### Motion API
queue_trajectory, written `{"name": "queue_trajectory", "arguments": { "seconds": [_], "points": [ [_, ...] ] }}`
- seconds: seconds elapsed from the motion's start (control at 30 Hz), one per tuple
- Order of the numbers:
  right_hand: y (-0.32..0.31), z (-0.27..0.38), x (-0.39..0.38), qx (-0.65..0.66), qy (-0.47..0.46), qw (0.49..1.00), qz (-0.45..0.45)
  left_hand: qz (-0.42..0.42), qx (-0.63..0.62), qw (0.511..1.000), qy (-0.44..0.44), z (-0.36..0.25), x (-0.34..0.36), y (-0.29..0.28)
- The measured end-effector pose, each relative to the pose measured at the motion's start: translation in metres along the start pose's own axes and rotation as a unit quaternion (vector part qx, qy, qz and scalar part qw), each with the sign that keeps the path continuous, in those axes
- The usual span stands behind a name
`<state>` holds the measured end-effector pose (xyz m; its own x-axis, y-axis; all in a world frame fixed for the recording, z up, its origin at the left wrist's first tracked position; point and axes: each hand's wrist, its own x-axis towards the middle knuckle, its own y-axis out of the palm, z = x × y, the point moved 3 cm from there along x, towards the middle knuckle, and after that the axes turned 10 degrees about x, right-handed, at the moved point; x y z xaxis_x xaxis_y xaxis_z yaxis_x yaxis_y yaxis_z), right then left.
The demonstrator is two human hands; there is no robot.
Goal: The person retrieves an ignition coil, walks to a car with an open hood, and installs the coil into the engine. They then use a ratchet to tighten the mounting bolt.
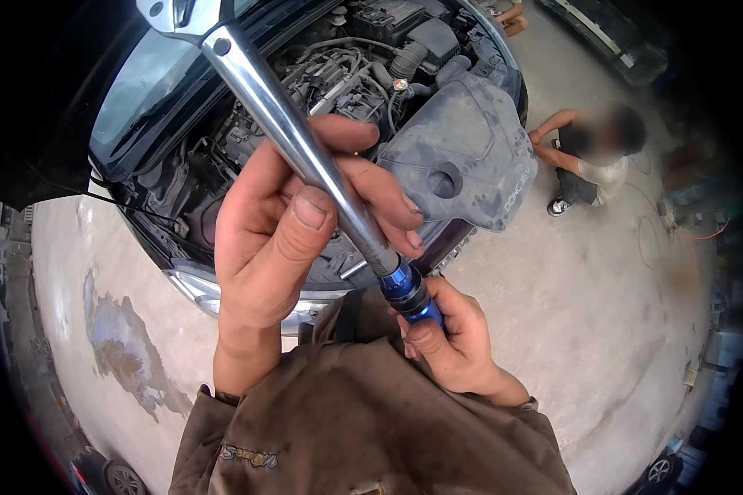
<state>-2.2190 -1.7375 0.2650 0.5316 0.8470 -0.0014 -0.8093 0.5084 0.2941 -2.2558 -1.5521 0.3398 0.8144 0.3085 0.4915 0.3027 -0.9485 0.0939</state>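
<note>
A torque wrench [260, 91] with a chrome shaft and a blue handle is held aslant over the engine bay, its head at the upper left. My left hand [285, 219] is wrapped loosely round the middle of the shaft, thumb on the near side. My right hand [454, 338] grips the blue and black handle at the lower end. Below and beyond the wrench lies a car's exposed engine [338, 78]. A dusty grey plastic engine cover [487, 144] rests at the right front of the bay.
An air intake hose [409, 62] and black box sit at the far side of the bay. To the right a person [590, 157] crouches by the car's front corner. Wet patches [128, 346] mark the concrete floor at left. Another car's wheel [124, 477] shows lower left.
</note>
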Motion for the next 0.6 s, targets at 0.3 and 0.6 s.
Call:
{"name": "queue_trajectory", "arguments": {
  "seconds": [0.3, 0.6],
  "points": [
    [0.020, 0.002, -0.037, 0.174, 0.036, 0.980, 0.087, 0.033, -0.063, 0.997, -0.026, -0.015, -0.006, 0.042],
    [0.030, 0.001, -0.052, 0.320, -0.006, 0.939, 0.125, 0.053, -0.088, 0.993, -0.065, -0.010, -0.014, 0.056]
  ]
}}
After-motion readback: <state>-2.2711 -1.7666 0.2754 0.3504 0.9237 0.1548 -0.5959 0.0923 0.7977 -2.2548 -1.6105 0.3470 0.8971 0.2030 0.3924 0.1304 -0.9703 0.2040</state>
